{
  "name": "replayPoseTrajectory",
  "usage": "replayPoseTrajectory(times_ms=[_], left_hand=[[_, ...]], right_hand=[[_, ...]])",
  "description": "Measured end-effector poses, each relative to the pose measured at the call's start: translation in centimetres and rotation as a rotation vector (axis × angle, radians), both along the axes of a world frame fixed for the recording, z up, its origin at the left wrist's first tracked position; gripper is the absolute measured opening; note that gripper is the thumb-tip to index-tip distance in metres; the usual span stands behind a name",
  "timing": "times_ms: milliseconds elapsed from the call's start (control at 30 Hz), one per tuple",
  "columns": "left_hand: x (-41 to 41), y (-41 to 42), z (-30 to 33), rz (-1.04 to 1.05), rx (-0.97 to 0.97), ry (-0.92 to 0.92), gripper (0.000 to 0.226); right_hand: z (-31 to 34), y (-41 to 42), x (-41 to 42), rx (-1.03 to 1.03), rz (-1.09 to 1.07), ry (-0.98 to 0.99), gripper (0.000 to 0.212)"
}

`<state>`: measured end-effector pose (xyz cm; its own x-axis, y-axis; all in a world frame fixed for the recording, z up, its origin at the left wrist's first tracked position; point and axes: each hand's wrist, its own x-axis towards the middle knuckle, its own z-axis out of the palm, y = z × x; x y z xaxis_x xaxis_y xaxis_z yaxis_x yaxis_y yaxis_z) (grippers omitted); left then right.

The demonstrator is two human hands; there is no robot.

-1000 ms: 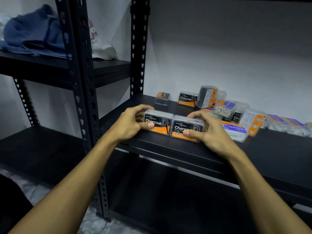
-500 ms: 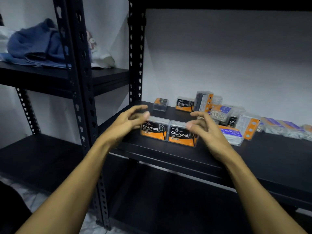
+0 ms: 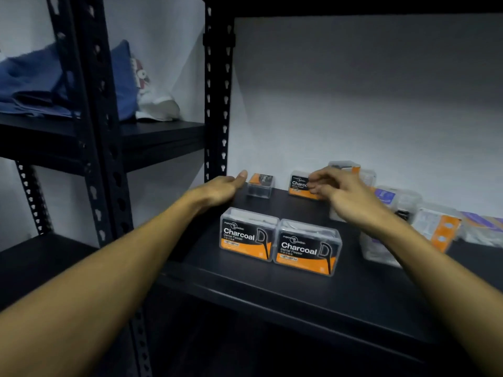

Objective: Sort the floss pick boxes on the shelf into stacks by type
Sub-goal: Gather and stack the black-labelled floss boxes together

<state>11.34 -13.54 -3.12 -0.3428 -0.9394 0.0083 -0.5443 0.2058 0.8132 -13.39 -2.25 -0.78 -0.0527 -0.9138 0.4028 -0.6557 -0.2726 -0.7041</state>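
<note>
Two clear Charcoal floss boxes with black-and-orange labels stand side by side near the shelf's front edge, the left one touching the right one. Farther back lie a small box with its orange label up and another Charcoal box. My left hand reaches toward the small box, fingers apart, holding nothing. My right hand hovers open just in front of the rear Charcoal box, partly covering it. Purple-labelled boxes and orange-ended boxes lie jumbled at the right.
The black shelf board is bounded by a perforated upright post at the back left and another post nearer me. Folded blue cloth lies on the neighbouring higher shelf. A white wall stands behind.
Both hands let go of the two front Charcoal boxes and moved back over them toward the rear boxes. The two front boxes stay put side by side.
</note>
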Motion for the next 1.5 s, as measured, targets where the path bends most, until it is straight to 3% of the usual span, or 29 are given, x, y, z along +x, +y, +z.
replayPoseTrajectory(times_ms=[67,167,300,400,500,667,800,1000,1200,1500], left_hand=[[-1.3,-1.1,0.1,0.024,-0.034,-0.159,0.095],[-3.9,-3.2,-0.7,0.073,-0.082,-0.215,0.108],[-5.3,-5.9,-1.8,0.165,-0.266,-0.192,0.073],[-4.5,-7.4,-2.0,0.125,-0.263,-0.096,0.059],[-4.1,-8.2,-2.1,0.105,-0.188,0.033,0.07],[-4.1,-7.9,-1.4,0.019,-0.216,0.175,0.045],[-3.3,-6.7,-0.8,-0.031,-0.334,0.039,0.05],[-2.0,-5.0,-0.9,-0.009,-0.361,-0.1,0.063],[-0.8,-2.2,-1.3,0.042,-0.405,-0.133,0.036],[3.6,2.9,-2.8,0.163,-0.332,0.268,0.029]], right_hand=[[0.3,-2.4,0.1,0.064,-0.035,0.183,0.029],[0.1,-5.8,0.5,0.097,-0.111,0.464,0.039],[-0.9,-8.9,0.8,0.145,-0.218,0.795,0.044],[-1.2,-10.3,1.1,0.196,-0.341,1.048,0.053],[-1.5,-11.1,1.7,0.141,-0.431,1.199,0.057],[-1.6,-11.5,1.0,0.066,-0.413,1.101,0.045],[-2.1,-11.9,1.1,-0.004,-0.306,0.954,0.043],[-1.1,-9.1,1.6,0.024,-0.173,0.763,0.033],[-1.4,-3.6,1.0,0.031,-0.119,0.594,0.044],[-1.8,1.7,-0.4,0.097,-0.11,0.502,0.052]])
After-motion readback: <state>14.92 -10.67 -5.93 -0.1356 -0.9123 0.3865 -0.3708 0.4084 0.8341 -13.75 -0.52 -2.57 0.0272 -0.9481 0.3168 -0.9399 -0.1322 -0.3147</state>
